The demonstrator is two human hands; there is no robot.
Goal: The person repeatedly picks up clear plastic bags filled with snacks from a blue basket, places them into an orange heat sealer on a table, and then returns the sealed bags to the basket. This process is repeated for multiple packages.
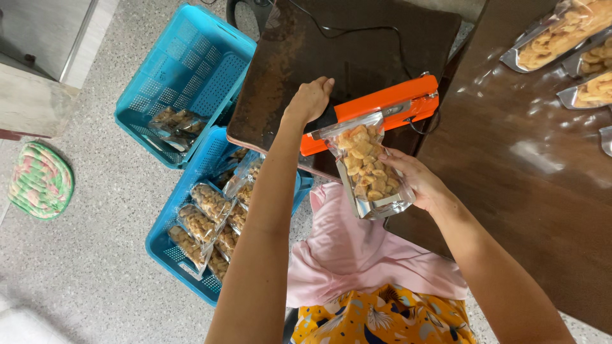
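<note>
- Nearest cam: both forearms reaching up from bottom edge, over pink cloth (357,255) and yellow patterned fabric (382,318) on person's lap.
- Left hands-side: left hand (310,99) closing over black handle end of orange heat sealer (382,108), pressing on it; fingers curling round handle, so clenched on sealer.
- Right hand (417,181) cupping lower right side of clear snack pouch (366,165), fingers wrapping its silver base; grasping pouch.
- Pouch holding golden chip-like pieces, hanging a bit tilted, top edge sitting in sealer's bar, just below orange arm.
- Sealer resting on dark worn table (331,57), near its front edge; black cable (376,28) running from it across top.
- Second table (523,159), dark glossy wood, lying to right; several filled pouches (561,35) w/ silver edges lying at its far right corner, well apart from hands.
- Floor, left of arms: two blue plastic crates. Near crate (172,245) carrying many filled pouches, stacked loosely; far crate (185,70) carrying only a few at its near corner.
- Green-pink round mat (39,181) lying on speckled floor (95,267), far left.
</note>
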